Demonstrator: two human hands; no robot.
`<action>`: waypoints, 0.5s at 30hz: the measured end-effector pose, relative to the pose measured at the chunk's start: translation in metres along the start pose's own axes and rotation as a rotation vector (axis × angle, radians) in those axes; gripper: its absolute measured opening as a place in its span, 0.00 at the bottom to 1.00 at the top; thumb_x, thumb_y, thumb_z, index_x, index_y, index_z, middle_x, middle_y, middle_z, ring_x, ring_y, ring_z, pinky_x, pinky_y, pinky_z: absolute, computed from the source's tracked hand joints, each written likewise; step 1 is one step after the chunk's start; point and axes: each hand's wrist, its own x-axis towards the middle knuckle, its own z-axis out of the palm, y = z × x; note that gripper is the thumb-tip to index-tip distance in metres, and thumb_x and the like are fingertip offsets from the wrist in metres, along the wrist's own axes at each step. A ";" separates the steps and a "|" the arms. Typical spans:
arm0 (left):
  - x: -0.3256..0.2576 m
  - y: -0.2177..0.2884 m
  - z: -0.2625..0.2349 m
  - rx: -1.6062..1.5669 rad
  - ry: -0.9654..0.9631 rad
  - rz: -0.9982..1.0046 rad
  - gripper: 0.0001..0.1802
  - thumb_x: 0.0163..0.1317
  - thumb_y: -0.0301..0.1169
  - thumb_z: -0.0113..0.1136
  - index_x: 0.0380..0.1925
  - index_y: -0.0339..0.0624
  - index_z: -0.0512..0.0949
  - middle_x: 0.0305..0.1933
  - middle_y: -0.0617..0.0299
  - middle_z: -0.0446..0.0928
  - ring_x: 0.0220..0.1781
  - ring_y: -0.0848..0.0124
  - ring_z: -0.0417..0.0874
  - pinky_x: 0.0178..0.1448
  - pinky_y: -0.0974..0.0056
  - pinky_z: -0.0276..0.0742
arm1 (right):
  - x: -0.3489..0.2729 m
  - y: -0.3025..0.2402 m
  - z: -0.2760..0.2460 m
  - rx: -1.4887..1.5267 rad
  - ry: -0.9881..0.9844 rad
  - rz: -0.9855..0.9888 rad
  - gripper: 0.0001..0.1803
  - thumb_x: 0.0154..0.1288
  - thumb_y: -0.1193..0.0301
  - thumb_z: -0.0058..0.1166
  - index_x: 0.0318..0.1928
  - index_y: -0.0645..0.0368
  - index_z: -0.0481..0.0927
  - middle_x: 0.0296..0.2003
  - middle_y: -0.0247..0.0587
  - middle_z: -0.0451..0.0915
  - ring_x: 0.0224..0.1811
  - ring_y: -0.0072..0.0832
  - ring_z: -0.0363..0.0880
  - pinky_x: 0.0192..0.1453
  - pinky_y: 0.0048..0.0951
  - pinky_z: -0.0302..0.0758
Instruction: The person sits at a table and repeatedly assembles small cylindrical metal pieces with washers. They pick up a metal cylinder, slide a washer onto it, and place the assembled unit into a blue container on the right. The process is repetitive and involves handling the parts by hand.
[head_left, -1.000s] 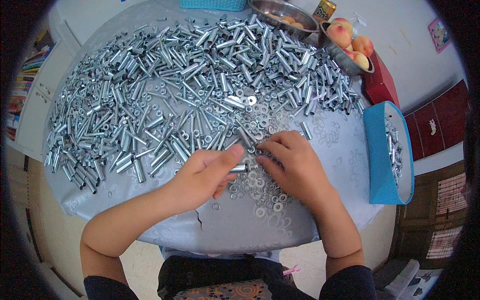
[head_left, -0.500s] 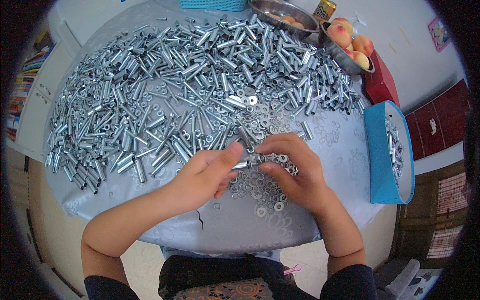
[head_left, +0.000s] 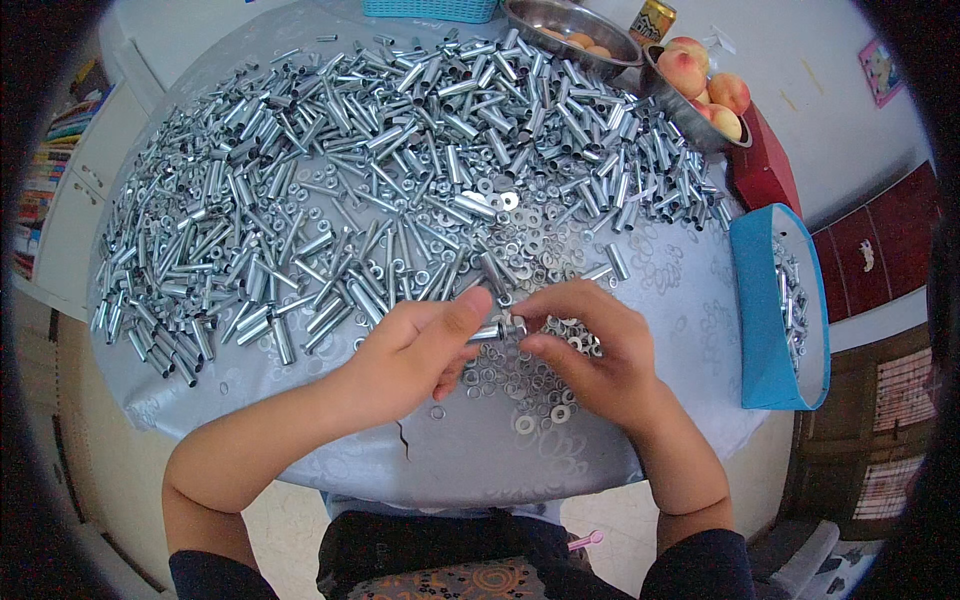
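My left hand (head_left: 415,350) pinches a short silver metal tube (head_left: 490,331) between thumb and fingers, held level just above the table. My right hand (head_left: 590,345) meets it at the tube's right end, fingertips closed on a small washer or nut there; the piece itself is too small to tell apart. Both hands hover over a scatter of loose washers (head_left: 530,400) on the near part of the round table (head_left: 300,440). A wide heap of silver tubes and nuts (head_left: 380,180) covers the table beyond the hands.
A blue box (head_left: 770,330) with assembled metal parts stands at the table's right edge. Two metal bowls of fruit (head_left: 700,95) and a can sit at the far right, a teal basket (head_left: 430,8) at the far edge. A red box (head_left: 765,170) lies behind.
My hands stay together at the same spot. The right hand's fingers have shifted slightly at the tube's end; the tube stays held in the left.
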 end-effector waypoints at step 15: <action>-0.006 0.002 0.004 0.763 0.104 0.598 0.16 0.62 0.36 0.45 0.23 0.35 0.73 0.18 0.50 0.70 0.22 0.53 0.73 0.25 0.57 0.66 | 0.000 -0.001 -0.004 0.031 -0.249 0.038 0.10 0.58 0.67 0.49 0.36 0.61 0.73 0.25 0.47 0.73 0.28 0.43 0.73 0.31 0.37 0.68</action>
